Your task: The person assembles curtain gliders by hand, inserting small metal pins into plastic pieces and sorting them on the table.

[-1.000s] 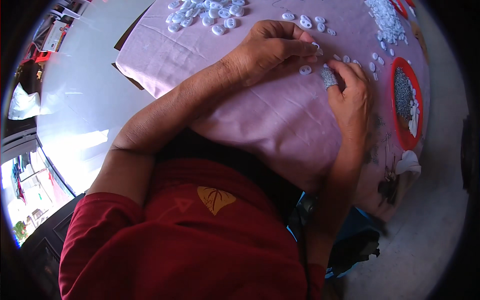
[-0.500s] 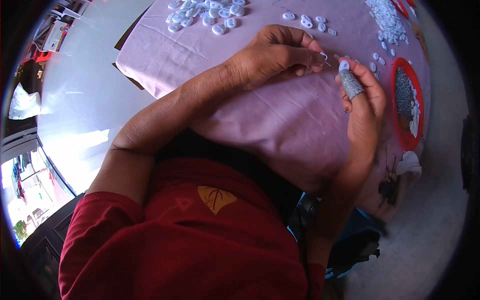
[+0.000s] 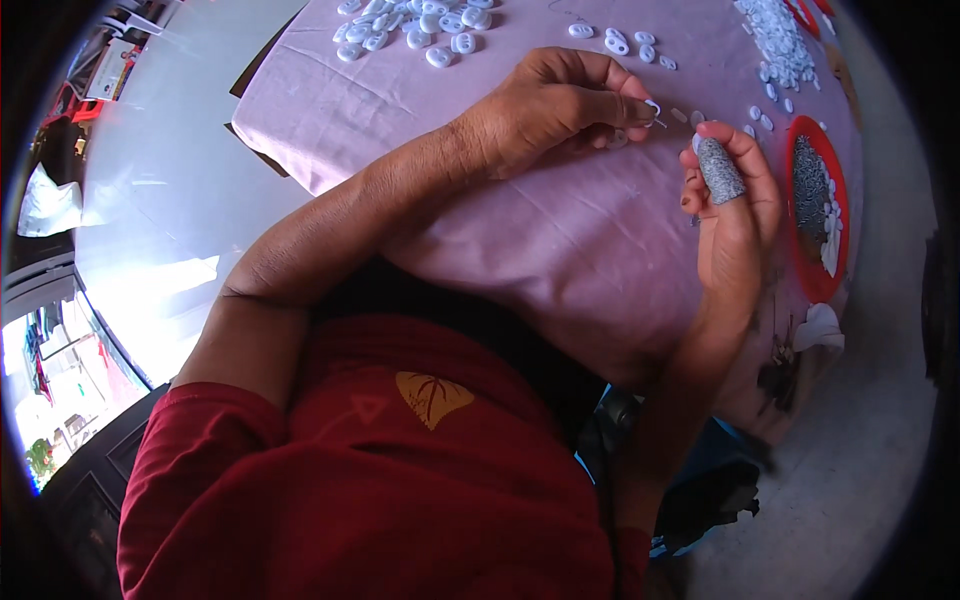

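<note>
My left hand (image 3: 565, 108) is closed over the pink cloth, pinching a small white plastic piece (image 3: 652, 108) with a thin metal pin or wire poking out of it. Apart from it on the right, my right hand (image 3: 738, 215) is closed too, its thumb wrapped in a grey knitted sleeve (image 3: 721, 172). Thumb and forefinger there grip a small white oval piece (image 3: 698, 144), partly hidden by the fingers. Beside my right hand stands a red oval tray (image 3: 842, 215) holding many small grey metal parts (image 3: 808, 180) and some white pieces.
A pink tablecloth (image 3: 480, 240) covers the table. White oval plastic pieces (image 3: 415, 25) are heaped at the far left, with several loose ones (image 3: 616, 42) beyond my left hand. Smaller white pieces (image 3: 775, 45) are piled at the far right. White cloth (image 3: 820, 328) hangs near the right edge.
My right hand has moved slightly right and down, widening the gap to my left hand. The left hand keeps its pinch and has barely shifted.
</note>
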Tool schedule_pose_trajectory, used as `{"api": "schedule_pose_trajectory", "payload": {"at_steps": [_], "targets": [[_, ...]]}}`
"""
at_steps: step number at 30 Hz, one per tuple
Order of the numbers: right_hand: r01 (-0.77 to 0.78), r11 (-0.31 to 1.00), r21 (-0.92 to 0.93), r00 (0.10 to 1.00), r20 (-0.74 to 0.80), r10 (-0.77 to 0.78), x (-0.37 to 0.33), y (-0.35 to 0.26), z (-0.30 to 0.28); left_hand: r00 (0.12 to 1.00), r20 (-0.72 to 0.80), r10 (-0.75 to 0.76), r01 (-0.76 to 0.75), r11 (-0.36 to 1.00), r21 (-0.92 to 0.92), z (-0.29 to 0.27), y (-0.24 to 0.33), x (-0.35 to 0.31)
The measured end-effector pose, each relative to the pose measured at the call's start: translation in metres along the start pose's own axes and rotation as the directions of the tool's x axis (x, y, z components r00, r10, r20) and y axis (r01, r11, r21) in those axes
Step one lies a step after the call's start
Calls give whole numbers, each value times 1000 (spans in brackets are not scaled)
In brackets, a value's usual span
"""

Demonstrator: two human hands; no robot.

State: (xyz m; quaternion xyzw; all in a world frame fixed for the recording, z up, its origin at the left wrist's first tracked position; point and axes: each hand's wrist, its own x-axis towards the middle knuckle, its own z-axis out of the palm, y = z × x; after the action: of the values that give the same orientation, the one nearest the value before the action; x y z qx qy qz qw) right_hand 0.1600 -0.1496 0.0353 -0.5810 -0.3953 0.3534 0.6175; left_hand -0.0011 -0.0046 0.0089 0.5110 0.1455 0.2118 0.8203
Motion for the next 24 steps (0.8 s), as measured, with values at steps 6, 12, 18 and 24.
{"api": "schedule_pose_trajectory", "payload": {"at_steps": [6, 12, 18, 24], "targets": [[80, 990, -114, 997, 14, -79, -1, 0, 8, 1000, -12, 9, -8, 1000, 23, 1, -1, 0], [39, 983, -177, 999, 0, -40, -1, 0, 12, 999, 13, 48, -48, 999, 14, 1, -3, -2], [21, 971, -237, 1000, 13, -19, -2, -1, 12, 998, -5, 68, -68, 992, 105, 3, -4, -2], [56, 979, -194, 998, 26, -52, -2, 1, 14, 998, -14, 59, -56, 987, 152, 4, -3, -2]]}}
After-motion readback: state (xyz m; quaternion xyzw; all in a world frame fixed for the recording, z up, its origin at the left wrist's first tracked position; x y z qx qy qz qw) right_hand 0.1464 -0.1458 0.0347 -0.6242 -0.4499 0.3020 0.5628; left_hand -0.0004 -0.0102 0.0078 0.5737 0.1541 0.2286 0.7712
